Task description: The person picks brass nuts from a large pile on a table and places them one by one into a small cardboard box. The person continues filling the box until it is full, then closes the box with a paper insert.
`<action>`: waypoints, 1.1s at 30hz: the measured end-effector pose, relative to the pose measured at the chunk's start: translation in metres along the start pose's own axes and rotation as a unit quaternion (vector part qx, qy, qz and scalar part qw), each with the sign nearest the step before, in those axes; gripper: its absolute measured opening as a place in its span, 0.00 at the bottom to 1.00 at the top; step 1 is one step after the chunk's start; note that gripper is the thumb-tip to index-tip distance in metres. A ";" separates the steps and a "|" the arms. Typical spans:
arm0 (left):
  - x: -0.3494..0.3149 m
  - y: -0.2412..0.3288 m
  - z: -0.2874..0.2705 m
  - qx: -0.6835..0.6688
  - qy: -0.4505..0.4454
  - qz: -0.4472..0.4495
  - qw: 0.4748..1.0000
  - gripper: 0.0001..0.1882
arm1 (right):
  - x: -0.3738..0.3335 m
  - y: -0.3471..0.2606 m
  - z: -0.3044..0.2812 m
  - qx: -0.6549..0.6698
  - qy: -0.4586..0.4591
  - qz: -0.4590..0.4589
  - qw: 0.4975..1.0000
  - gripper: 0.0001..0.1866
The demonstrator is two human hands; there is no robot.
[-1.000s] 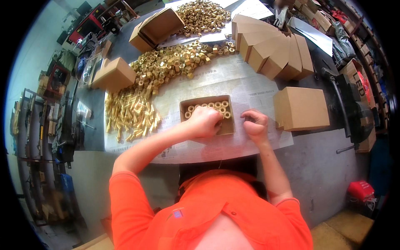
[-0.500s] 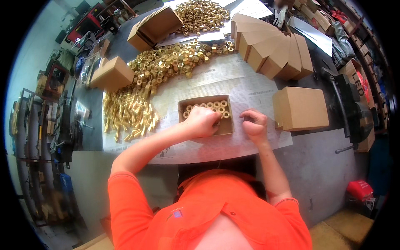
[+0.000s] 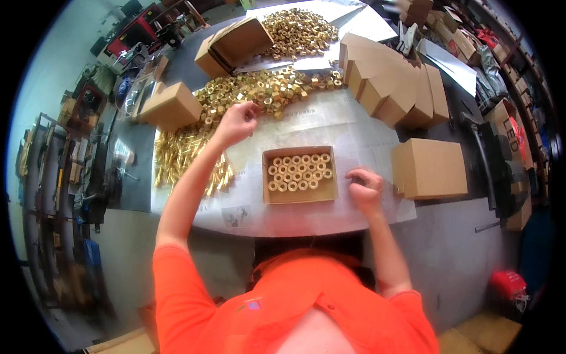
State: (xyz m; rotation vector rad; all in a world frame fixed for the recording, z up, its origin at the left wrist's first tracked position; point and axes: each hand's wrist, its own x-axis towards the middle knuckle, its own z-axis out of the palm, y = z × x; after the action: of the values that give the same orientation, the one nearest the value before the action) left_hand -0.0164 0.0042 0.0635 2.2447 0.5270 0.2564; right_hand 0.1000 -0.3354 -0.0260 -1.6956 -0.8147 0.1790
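Note:
An open cardboard box (image 3: 299, 199) stands before me on the newspaper, with rows of brass nuts (image 3: 298, 170) set hole-up inside. Bare cardboard shows at its lower right corner. Up and left of the box, my left hand (image 3: 237, 125) hovers at the near edge of a heap of brass nuts (image 3: 259, 88). Its fingers are bent, thumb apart, and nothing shows between them. Just right of the box, my right hand (image 3: 367, 190) is closed with curled fingers; whatever it may hold is hidden.
Slim brass fittings (image 3: 186, 162) lie heaped at the left. A closed carton (image 3: 429, 169) stands at the right, below a fanned row of cartons (image 3: 392, 82). An upturned carton (image 3: 171, 107) and a tilted open box (image 3: 233, 44) flank the nuts. Another nut pile (image 3: 299, 32) lies far back.
My left hand has left the box and swung up and left to the nut heap, uncovering the rows of nuts. My right hand stays beside the box, still closed. The view has shifted slightly.

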 end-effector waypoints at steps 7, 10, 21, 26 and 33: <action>0.032 -0.005 0.029 0.276 0.113 0.060 0.953 0.09 | 0.000 -0.003 -0.002 0.020 -0.014 0.027 0.999 0.10; 0.040 -0.003 0.042 0.355 0.143 0.101 0.918 0.07 | -0.001 0.000 -0.002 0.042 -0.017 0.035 0.998 0.10; 0.023 -0.021 0.037 0.242 0.137 0.069 0.958 0.11 | -0.004 0.005 0.000 0.064 -0.021 0.050 0.996 0.10; -0.003 -0.022 0.032 -0.060 -0.087 -0.190 0.976 0.15 | -0.004 0.007 0.000 0.053 -0.015 0.025 0.998 0.10; 0.007 -0.052 0.052 0.271 0.127 -0.029 0.954 0.16 | 0.001 -0.002 -0.002 0.021 -0.018 0.008 1.000 0.09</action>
State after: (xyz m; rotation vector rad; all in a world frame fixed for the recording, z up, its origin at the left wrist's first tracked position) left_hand -0.0070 0.0038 -0.0101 2.7384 0.8859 0.4132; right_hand 0.1007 -0.3366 -0.0234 -1.6645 -0.8192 0.2375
